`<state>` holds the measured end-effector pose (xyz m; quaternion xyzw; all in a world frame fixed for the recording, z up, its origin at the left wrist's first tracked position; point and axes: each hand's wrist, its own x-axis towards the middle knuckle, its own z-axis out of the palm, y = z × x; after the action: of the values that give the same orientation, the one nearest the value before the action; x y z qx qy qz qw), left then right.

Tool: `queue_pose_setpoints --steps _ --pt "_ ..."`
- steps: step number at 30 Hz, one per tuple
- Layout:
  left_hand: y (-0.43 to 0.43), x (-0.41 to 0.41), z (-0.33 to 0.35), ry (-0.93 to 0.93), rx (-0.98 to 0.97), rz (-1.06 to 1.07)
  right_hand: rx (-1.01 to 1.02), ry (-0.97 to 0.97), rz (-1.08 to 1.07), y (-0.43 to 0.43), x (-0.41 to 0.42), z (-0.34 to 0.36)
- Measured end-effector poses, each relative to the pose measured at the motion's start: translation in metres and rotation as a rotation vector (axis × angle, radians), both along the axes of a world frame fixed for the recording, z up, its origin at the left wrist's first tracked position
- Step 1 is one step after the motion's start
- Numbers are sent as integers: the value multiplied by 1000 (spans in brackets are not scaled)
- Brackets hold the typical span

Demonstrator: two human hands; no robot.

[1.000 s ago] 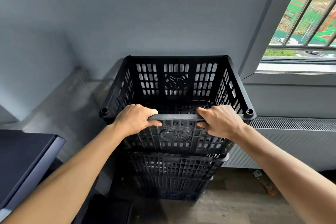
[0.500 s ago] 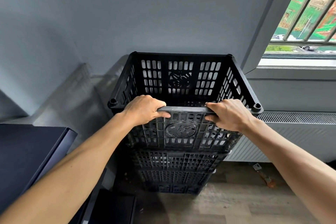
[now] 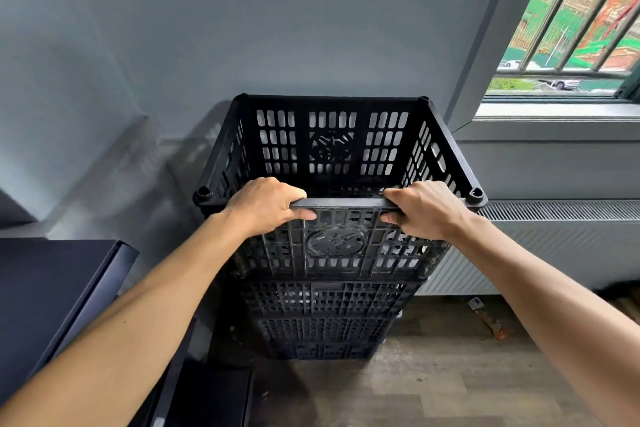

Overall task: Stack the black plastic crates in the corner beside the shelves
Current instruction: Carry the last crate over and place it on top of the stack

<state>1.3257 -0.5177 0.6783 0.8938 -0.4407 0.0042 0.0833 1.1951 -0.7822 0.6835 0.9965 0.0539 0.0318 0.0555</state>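
- Reaching forward from the bottom corners, two bare forearms lead up to the near rim of the top black slotted plastic crate (image 3: pixel 332 163).
- Dark flat-topped furniture (image 3: pixel 52 295) fills the lower left, just beside the stack; what kind of piece it is cannot be told.
- Grey-brown wood-look floor (image 3: pixel 433 388) runs under the stack, with a small orange and grey object (image 3: pixel 486 322) lying on it to the right, near the base of the wall.
- The left hand (image 3: pixel 266 206) has its grip pressed together on the near rim, left of centre: fingers curl over the top edge and the thumb presses the outer face.
- The right hand (image 3: pixel 424 210) has its grip pressed together on the same rim, right of centre, thumb on the outer face.
- The top crate sits upright and open-topped on the lower black plastic crates (image 3: pixel 322 319), which are stacked on the floor; how many there are is unclear.
- A round moulded emblem (image 3: pixel 336 241) shows on the near wall between the hands.
- The stack stands close against the grey-blue wall (image 3: pixel 242 28).
- A white ribbed radiator (image 3: pixel 561 243) runs along the wall to the right of the stack.
- A barred window (image 3: pixel 575 28) sits above it, showing greenery outside.
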Motion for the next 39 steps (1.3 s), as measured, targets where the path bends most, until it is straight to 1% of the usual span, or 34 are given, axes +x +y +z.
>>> queue_pose_setpoints --steps 6,10,13,16,26,30,39 --pt "4 -2 -2 3 -18 2 -6 -12 20 2 -3 -4" --pt "5 -2 -2 -30 -24 5 -19 -36 20 0 -2 -5" --pt "2 0 -2 -79 -38 -2 -16 -76 -6 -2 -1 -6" --pt "-3 5 1 -91 -15 -26 -9 -112 -45 -5 1 -8" --pt "-8 14 3 -108 -15 -29 -43 -124 -91 -7 9 -9" --pt "-5 14 4 -81 -11 -18 -37 -123 -80 -1 8 -9" --pt "2 5 -3 -109 -10 31 -33 -115 -5 -1 5 -8"
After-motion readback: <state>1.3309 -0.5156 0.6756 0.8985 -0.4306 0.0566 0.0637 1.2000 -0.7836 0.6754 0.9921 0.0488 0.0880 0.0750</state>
